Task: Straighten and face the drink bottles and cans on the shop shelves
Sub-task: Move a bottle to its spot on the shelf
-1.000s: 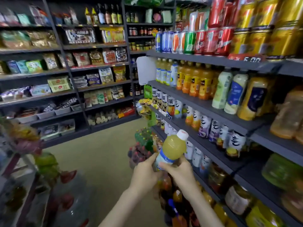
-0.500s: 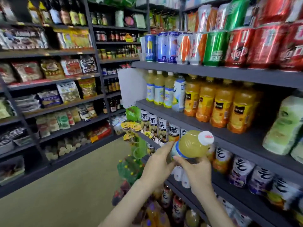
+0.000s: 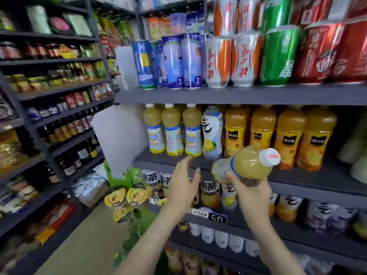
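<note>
My right hand (image 3: 251, 192) grips a pale yellow juice bottle (image 3: 246, 165) with a white cap, tipped almost flat with the cap pointing right. It hangs in front of the middle shelf (image 3: 309, 175). My left hand (image 3: 183, 185) is empty, fingers spread, its fingertips just below the three matching pale yellow bottles (image 3: 171, 130) that stand upright on that shelf. Beside them stands a white lemon-drink bottle (image 3: 212, 132), then a row of orange juice bottles (image 3: 278, 133). Cans (image 3: 218, 60) in blue, white, green and red line the shelf above.
Tea bottles (image 3: 210, 193) fill the shelf below my hands, with a price tag (image 3: 216, 218) on its edge. White-capped bottles sit lower still. A white end panel (image 3: 119, 139) stands at the shelf's left end. Snack and sauce shelves (image 3: 49, 108) run across the aisle.
The bottle has risen from waist height to the middle shelf and tipped toward horizontal. My left hand has let go of it and opened. The view has moved closer to the shelves.
</note>
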A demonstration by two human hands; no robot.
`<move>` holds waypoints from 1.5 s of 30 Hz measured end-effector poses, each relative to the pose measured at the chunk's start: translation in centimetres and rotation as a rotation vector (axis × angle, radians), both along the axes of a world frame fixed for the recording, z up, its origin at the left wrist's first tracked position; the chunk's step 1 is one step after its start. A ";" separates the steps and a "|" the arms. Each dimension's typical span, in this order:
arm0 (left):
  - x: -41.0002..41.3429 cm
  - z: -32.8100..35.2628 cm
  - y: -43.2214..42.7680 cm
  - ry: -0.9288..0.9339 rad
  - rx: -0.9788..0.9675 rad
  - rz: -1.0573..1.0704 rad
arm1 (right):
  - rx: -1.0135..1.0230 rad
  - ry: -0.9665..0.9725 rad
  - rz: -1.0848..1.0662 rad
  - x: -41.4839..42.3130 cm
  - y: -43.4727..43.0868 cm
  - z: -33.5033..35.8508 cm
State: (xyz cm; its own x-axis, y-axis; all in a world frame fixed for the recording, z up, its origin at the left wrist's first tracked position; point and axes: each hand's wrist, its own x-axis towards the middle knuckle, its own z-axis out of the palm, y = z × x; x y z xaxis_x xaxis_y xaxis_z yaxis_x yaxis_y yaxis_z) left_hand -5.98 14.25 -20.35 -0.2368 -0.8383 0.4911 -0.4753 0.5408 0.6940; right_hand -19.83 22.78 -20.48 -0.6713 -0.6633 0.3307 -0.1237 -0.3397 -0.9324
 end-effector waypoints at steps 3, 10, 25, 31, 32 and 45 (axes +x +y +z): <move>-1.4 1.2 -3.8 0.078 0.083 -0.066 | 0.015 0.001 -0.148 0.0 -0.5 0.5; -7.8 2.2 -9.6 0.127 0.133 -0.117 | 0.076 0.057 -0.306 -1.2 -1.9 0.9; -6.0 0.6 -7.0 0.301 0.142 -0.127 | 0.154 0.221 -0.247 -1.9 -3.6 1.7; 0.1 1.0 -7.0 0.408 0.180 -0.168 | 0.250 0.349 -0.178 -0.5 -8.3 2.8; 0.8 1.2 -7.2 0.406 0.194 -0.162 | 0.271 0.363 -0.173 -0.3 -9.3 2.8; 5.5 0.8 -7.6 0.276 0.230 -0.167 | 0.336 0.452 -0.268 1.7 -14.5 2.6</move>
State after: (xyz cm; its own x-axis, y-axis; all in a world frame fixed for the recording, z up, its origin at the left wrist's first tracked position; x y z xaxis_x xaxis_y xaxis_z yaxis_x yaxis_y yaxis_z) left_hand -0.49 6.69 -19.51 -0.2645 -0.8948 0.3597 -0.1723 0.4108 0.8953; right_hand -18.08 8.26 -17.87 -0.6714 -0.6080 0.4236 -0.5712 0.0604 -0.8186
